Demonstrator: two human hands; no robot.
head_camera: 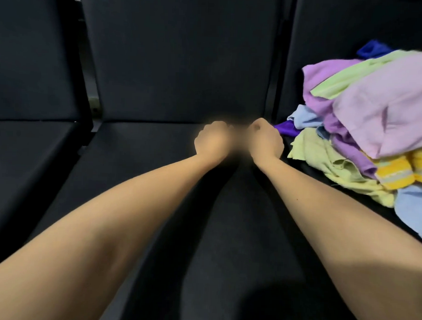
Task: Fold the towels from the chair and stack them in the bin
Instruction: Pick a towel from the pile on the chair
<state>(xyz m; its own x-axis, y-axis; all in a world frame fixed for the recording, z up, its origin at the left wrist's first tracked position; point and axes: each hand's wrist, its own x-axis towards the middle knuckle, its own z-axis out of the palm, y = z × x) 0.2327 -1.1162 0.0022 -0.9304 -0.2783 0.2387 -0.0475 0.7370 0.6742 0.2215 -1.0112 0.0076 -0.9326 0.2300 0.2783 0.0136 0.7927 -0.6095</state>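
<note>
On the right chair (329, 44), a loose heap of coloured towels (374, 113)

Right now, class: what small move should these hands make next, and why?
Probably the right hand should take the purple towel just beside it: it and the left hand hover curled over the black seat, no towel visibly held; the towel pile lies unfolded.

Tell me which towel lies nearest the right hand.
The dark violet towel, poking out at the left edge of the pile, right beside the right hand; the others lie farther right.
</note>
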